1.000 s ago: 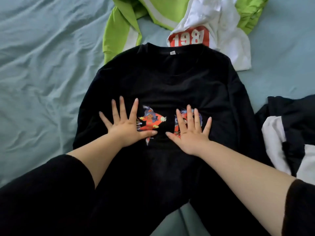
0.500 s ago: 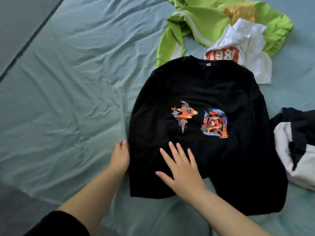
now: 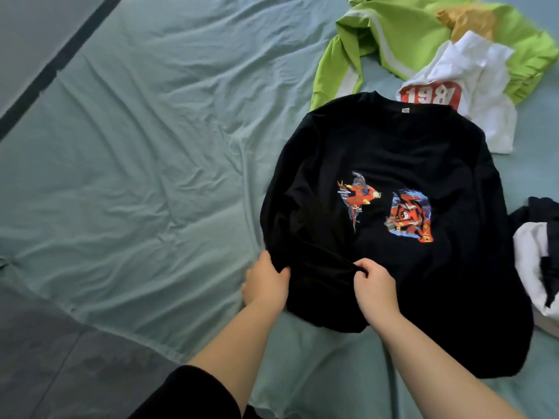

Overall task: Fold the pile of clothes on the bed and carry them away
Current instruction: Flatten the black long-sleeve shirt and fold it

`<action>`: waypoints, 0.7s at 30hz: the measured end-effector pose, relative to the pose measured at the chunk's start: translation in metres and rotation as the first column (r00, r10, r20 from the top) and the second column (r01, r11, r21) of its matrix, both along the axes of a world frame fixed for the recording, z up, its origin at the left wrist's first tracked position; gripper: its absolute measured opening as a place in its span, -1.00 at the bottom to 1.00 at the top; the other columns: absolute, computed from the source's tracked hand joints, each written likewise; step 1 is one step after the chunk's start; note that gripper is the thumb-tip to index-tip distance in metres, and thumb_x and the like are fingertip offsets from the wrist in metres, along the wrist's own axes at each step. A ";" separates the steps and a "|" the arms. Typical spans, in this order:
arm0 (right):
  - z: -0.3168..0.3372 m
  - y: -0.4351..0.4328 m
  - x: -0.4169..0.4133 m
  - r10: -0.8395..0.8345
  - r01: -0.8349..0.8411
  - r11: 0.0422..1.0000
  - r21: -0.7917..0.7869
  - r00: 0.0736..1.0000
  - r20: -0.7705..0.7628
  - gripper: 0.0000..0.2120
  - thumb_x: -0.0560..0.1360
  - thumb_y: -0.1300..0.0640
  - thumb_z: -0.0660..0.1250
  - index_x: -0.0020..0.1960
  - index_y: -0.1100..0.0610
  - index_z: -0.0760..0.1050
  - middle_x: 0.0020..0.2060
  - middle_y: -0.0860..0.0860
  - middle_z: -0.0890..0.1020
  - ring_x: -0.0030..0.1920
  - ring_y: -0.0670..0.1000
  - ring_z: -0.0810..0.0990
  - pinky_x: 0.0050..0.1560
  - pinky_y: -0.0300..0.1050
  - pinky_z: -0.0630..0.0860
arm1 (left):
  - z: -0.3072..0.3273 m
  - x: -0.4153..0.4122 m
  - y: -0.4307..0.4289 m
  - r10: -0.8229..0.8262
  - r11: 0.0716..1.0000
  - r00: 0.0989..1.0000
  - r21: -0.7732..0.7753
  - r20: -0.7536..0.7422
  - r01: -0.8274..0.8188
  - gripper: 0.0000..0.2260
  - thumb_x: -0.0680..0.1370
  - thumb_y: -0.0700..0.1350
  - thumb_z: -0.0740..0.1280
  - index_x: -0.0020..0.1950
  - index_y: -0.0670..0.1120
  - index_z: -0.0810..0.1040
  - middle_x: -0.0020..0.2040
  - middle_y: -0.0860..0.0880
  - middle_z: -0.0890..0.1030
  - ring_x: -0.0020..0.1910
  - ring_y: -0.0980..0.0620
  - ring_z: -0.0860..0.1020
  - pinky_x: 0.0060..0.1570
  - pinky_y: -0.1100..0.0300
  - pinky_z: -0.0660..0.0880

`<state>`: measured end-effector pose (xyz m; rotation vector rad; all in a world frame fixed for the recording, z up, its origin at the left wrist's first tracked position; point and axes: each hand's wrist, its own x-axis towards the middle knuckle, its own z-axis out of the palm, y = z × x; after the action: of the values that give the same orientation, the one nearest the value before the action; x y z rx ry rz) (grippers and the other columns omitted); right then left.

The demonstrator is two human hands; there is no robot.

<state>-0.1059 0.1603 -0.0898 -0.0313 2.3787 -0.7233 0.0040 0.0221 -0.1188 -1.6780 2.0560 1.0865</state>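
Note:
A black sweatshirt [image 3: 393, 164] with two red and blue prints lies face up on the bed, collar away from me. My left hand [image 3: 266, 282] grips its lower left edge, thumb over the cloth. My right hand [image 3: 375, 288] pinches a ridge of the black fabric just to the right of that. Behind the collar lie a lime-green garment [image 3: 402, 28] and a white shirt [image 3: 472, 74] with a red "1981" patch. A black-and-white garment [image 3: 538, 255] is bunched at the right edge.
The teal bedsheet [image 3: 136, 152] is wrinkled and spreads wide to the left of the sweatshirt. A grey surface with a dark stripe [image 3: 51, 68] runs along the far left and lower left beyond the sheet.
Both hands left the chest print and came down to the sweatshirt's lower left part. The right hand went from flat on the cloth to pinching it; the left now grips the edge.

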 end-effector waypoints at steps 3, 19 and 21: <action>-0.003 -0.003 0.003 0.045 -0.045 0.999 0.008 0.999 0.011 -0.67 0.47 0.33 0.07 -0.11 0.03 0.55 -0.22 0.00 0.62 -0.19 0.01 0.57 -0.31 -0.16 0.44 | 0.005 0.009 -0.015 0.080 0.996 0.958 0.051 -0.274 -0.069 -0.78 0.54 -0.15 0.30 0.18 -0.10 0.45 0.12 -0.12 0.61 0.11 -0.15 0.56 0.06 0.05 0.47; 0.033 -0.067 0.040 0.315 -0.314 0.949 -0.025 0.949 0.027 -0.61 0.64 0.01 0.01 0.46 -0.18 0.28 -0.04 -0.15 0.58 -0.32 -0.21 0.43 -0.35 -0.29 0.34 | 0.138 0.023 -0.248 -0.067 0.898 0.903 -0.419 -0.425 -0.130 -0.68 0.55 -0.32 0.15 0.03 -0.04 0.64 0.09 -0.02 0.46 -0.01 0.06 0.47 0.02 0.33 0.34; 0.036 -0.076 0.037 0.319 -0.319 0.947 -0.029 0.947 0.025 -0.61 0.65 0.00 0.01 0.46 -0.18 0.27 -0.11 -0.13 0.55 -0.39 -0.24 0.30 -0.42 -0.30 0.24 | 0.145 0.021 -0.262 -0.132 0.876 0.914 -0.477 -0.384 -0.074 -0.68 0.56 -0.30 0.16 0.10 -0.05 0.65 0.14 0.01 0.47 0.10 0.07 0.46 0.09 0.33 0.30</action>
<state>-0.0686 0.0842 -0.0537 -0.4046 2.2612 -0.5914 0.0250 -0.2402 0.0262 -1.7274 2.8068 1.0366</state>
